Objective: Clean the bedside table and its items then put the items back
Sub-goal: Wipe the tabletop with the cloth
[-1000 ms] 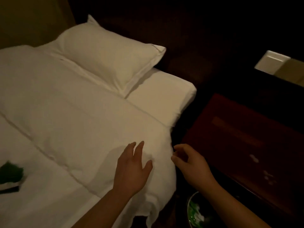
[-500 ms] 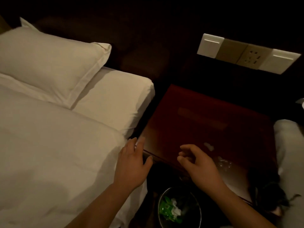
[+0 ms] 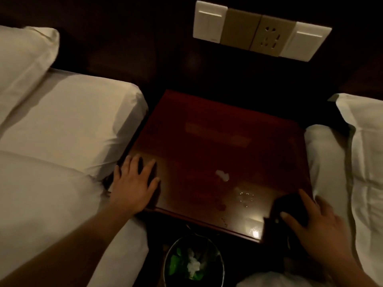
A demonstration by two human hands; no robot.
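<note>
The dark red bedside table [image 3: 219,141] stands between two white beds, its glossy top bare apart from a small white scrap [image 3: 222,175] and wet drops [image 3: 245,196] near the front. My left hand [image 3: 133,184] lies flat with spread fingers on the table's front left corner. At the front right corner, my right hand [image 3: 317,230] rests over a dark cloth [image 3: 290,208], fingers spread across it; whether they grip it is unclear in the dim light.
A white bed [image 3: 62,141] with a pillow [image 3: 22,59] lies on the left, another bed [image 3: 364,162] on the right. A round waste bin [image 3: 193,264] with green and white rubbish sits below the table's front edge. Wall switches and a socket [image 3: 261,30] are above.
The view swung right from the left bed to the table. My left hand moved from the duvet onto the table corner. My right hand reached right onto the dark cloth.
</note>
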